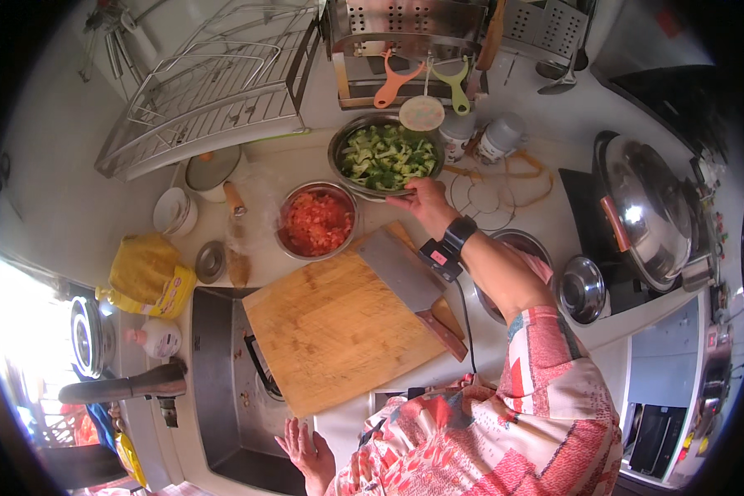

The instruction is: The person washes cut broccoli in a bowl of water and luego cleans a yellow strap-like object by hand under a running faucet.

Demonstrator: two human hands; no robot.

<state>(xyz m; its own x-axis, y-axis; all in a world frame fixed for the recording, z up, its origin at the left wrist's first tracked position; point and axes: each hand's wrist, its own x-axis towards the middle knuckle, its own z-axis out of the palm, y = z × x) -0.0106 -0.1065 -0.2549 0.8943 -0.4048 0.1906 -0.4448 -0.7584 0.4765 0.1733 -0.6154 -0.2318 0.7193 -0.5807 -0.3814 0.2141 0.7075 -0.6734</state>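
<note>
My right hand [419,201] reaches forward and grips the near rim of a steel bowl [333,156] filled with cut broccoli [389,156]. Low in the view, my left hand [308,451] has its fingers apart and holds nothing, close to the near corner of a wooden cutting board [338,332]. The board overlaps the sink's right edge. A cleaver [399,266] lies flat along the board's right side, its wooden handle towards me. Just left of the broccoli, a second steel bowl [281,240] contains chopped red tomato [318,222].
At left is a steel sink [214,384] with a faucet [124,385]; an oil jug [173,294] stands behind it. A domed wok lid [648,198] sits on the right. Under my right forearm is another bowl [493,307]. Peelers [398,80] hang behind the broccoli.
</note>
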